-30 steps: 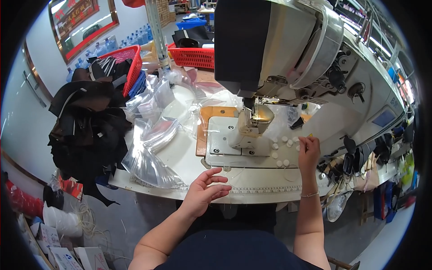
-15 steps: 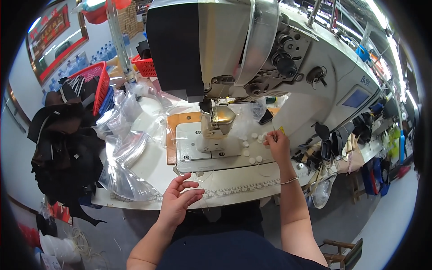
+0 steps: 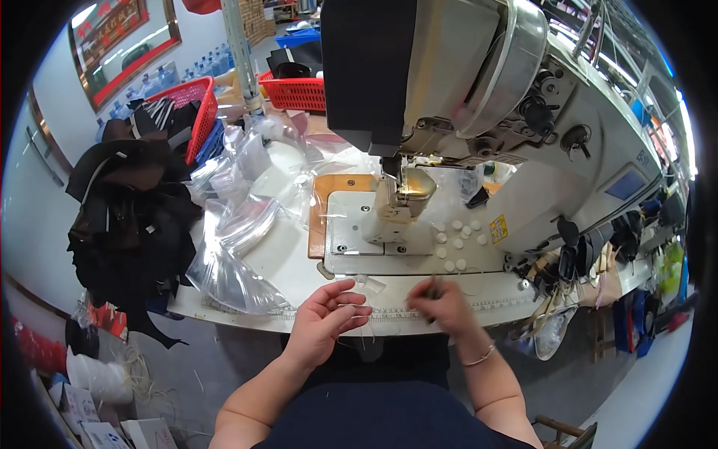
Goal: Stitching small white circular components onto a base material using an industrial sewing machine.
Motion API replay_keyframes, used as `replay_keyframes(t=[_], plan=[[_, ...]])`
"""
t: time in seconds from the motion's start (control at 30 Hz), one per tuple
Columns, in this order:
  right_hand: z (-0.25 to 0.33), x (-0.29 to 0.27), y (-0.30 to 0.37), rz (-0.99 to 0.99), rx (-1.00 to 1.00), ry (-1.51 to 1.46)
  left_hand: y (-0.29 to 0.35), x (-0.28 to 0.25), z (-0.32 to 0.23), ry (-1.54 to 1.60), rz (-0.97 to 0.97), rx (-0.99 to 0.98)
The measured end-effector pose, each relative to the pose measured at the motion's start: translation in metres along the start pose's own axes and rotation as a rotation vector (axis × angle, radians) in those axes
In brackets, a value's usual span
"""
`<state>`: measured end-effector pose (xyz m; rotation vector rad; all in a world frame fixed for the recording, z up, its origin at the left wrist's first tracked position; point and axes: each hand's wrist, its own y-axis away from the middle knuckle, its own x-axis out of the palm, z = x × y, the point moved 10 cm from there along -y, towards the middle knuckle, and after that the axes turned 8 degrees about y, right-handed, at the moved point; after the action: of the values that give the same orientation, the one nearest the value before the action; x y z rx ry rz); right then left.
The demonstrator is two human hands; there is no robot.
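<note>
Dark fabric scraps (image 3: 131, 217) hang near a red basket (image 3: 203, 120), with blue bottles (image 3: 166, 77) behind.

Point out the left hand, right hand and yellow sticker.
Left hand (image 3: 321, 323), head view: middle of the hand.
Right hand (image 3: 444, 307), head view: middle of the hand.
Yellow sticker (image 3: 499, 229), head view: its centre.

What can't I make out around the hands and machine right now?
Head view: the dark object in the right hand; motion blur smears its shape.
Head view: whether the left hand pinches anything; too small to tell.
Head view: the top of the sewing machine; cut off by the upper edge.
</note>
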<state>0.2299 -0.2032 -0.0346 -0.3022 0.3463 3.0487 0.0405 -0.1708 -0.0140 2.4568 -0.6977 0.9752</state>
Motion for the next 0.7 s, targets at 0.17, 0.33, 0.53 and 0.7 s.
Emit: replay_keyframes(t=[0.17, 0.33, 0.53, 0.7], plan=[[0.009, 0.065, -0.007, 0.143, 0.110, -0.347, 0.008, 0.005, 0.004, 0.026, 0.029, -0.021], [0.022, 0.078, -0.010, 0.159, 0.028, -0.299, 0.005, -0.010, -0.005, -0.223, -0.016, 0.204], [0.019, 0.076, -0.009, 0.060, 0.055, -0.437, 0.002, -0.013, -0.005, -0.219, -0.065, 0.196], [0.018, 0.075, -0.010, 0.049, 0.059, -0.385, -0.002, -0.016, -0.005, -0.251, -0.048, 0.201]])
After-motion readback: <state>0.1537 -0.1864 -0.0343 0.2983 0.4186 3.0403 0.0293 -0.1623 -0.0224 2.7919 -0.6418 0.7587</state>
